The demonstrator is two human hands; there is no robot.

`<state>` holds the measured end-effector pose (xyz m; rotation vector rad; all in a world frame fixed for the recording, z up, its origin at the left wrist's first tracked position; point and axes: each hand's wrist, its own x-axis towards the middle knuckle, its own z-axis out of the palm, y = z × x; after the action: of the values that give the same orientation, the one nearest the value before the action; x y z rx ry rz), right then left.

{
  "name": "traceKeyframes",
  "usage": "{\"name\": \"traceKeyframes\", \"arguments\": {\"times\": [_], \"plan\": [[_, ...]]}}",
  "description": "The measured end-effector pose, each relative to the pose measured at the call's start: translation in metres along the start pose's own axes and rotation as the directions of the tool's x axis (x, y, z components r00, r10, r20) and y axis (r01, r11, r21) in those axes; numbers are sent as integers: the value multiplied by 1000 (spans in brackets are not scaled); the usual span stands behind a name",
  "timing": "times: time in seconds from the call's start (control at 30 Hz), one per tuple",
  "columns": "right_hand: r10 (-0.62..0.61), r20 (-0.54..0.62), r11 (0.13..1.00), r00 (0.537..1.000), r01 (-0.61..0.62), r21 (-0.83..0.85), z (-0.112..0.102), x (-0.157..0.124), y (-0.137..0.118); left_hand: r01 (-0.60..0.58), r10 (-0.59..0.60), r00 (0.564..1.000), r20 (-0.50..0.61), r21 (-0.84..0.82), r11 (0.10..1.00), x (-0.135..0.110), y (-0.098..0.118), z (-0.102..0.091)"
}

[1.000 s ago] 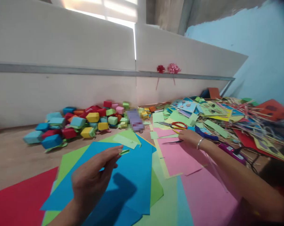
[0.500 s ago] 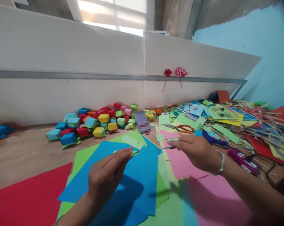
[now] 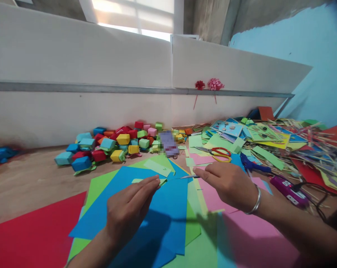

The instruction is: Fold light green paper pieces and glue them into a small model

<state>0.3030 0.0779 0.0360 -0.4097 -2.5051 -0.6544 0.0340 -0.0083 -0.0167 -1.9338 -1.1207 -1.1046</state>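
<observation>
My left hand (image 3: 129, 208) has its fingers pressed together on a small piece of light green paper (image 3: 163, 182), which pokes out past the fingertips. My right hand (image 3: 226, 184), with a silver bangle on its wrist, is closed on a slim pointed metal tool (image 3: 188, 176) whose tip points left toward that paper, a gap between them. The tool's exact kind is hidden by my fingers. Under both hands lie blue paper sheets (image 3: 168, 219). A pale green slip with a small dark mark (image 3: 158, 167) rests just beyond my left fingertips.
Red-and-yellow-handled scissors (image 3: 221, 152) lie past my right hand, near a blue glue gun (image 3: 253, 163) and a purple power strip (image 3: 289, 191). Folded paper blocks (image 3: 123, 139) are heaped by the white wall. Red sheets (image 3: 34, 230) spread left; pink paper (image 3: 257, 238) right.
My right hand has moved left with the pointed tool, so its tip is nearer the green paper. My left hand has shifted very slightly right, still holding the paper.
</observation>
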Motion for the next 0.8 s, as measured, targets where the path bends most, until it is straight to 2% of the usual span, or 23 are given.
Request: {"name": "traceKeyframes", "arguments": {"times": [0.33, 0.43, 0.53, 0.6, 0.63, 0.67, 0.7, 0.73, 0.77, 0.8], "plan": [[-6, 63, 999, 998, 8, -37, 5, 0, -14, -139, 138, 990, 18, 98, 986, 3, 1, -6], [20, 64, 998, 998, -23, 55, 9, -6, -9, 7, -6, 1000, -8, 76, 997, 3, 0, -1], [128, 136, 952, 982, -160, 260, 16, -24, 9, 240, -239, 970, 35, -43, 970, 2, -2, 4], [250, 275, 911, 928, -322, 257, 24, -41, 25, 362, -354, 932, 80, -150, 920, -1, -2, 5], [325, 364, 900, 873, -404, 165, 29, -49, 32, 407, -396, 913, 96, -205, 890, -2, -2, 6], [416, 449, 877, 791, -479, 31, 33, -56, 37, 436, -423, 900, 105, -258, 862, -3, -1, 6], [471, 538, 856, 699, -509, -90, 37, -62, 40, 452, -439, 891, 112, -308, 837, -3, 0, 6], [498, 598, 845, 627, -506, -173, 40, -64, 41, 455, -444, 889, 117, -353, 818, -4, 2, 6], [501, 630, 845, 593, -494, -207, 41, -64, 40, 452, -444, 889, 117, -389, 803, -4, 3, 6], [473, 641, 860, 605, -476, -185, 42, -61, 35, 442, -439, 892, 109, -413, 796, -3, 4, 6]]}}
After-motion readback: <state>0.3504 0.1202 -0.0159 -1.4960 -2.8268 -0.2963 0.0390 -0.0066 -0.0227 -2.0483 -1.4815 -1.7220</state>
